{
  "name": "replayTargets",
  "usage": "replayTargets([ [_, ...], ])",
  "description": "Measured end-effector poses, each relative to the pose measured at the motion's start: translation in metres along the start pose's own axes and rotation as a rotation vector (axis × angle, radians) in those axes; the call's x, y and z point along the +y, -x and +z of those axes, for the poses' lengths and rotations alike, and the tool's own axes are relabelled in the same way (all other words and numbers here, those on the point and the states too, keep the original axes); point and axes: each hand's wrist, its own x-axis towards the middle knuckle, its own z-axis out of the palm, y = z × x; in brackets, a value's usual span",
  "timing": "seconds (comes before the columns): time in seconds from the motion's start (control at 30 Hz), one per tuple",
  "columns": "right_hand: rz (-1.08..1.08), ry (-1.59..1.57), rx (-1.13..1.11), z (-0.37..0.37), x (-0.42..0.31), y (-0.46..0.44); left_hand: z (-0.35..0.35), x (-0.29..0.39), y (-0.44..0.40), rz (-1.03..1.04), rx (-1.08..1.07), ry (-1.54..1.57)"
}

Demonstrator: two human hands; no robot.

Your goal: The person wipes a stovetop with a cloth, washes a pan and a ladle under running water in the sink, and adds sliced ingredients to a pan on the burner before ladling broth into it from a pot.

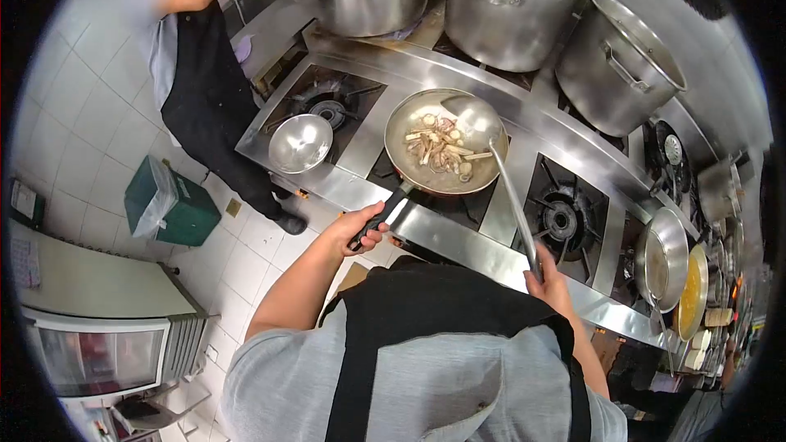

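Observation:
My left hand is closed round the black handle of a frying pan, which sits over a burner of the steel range. Pale sliced pieces, perhaps mushrooms, and small bits of meat lie in the middle of the pan. My right hand grips the long handle of a steel ladle. The ladle's bowl rests inside the pan at its far right side, beside the food. To the left of the pan, a shiny metal bowl stands at the range's front edge.
Large stockpots line the back of the range. A bare burner lies right of the pan, and more pans stand farther right. At the left, a co-worker in a black apron stands near a green bin.

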Motion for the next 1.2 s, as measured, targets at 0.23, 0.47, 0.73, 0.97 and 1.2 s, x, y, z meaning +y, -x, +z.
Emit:
replayTargets([
  [0.23,0.218,-0.077,-0.141,0.034,0.049,-0.003,0.000,0.003,-0.003,-0.031,-0.019,-0.108],
  [0.47,0.104,-1.040,-0.163,-0.095,-0.077,-0.067,0.018,-0.006,0.004,0.079,0.148,-0.135],
  [0.73,-0.154,-0.313,0.139,-0.246,-0.172,-0.286,-0.088,-0.050,0.040,0.386,0.624,-0.036],
  [0.97,0.245,-0.116,-0.109,-0.265,-0.198,-0.418,-0.206,-0.221,0.137,0.128,0.798,-1.766],
  [1.2,0.475,-0.943,-0.420,-0.259,-0.191,-0.446,-0.261,-0.304,0.159,-0.181,0.994,-1.633],
])
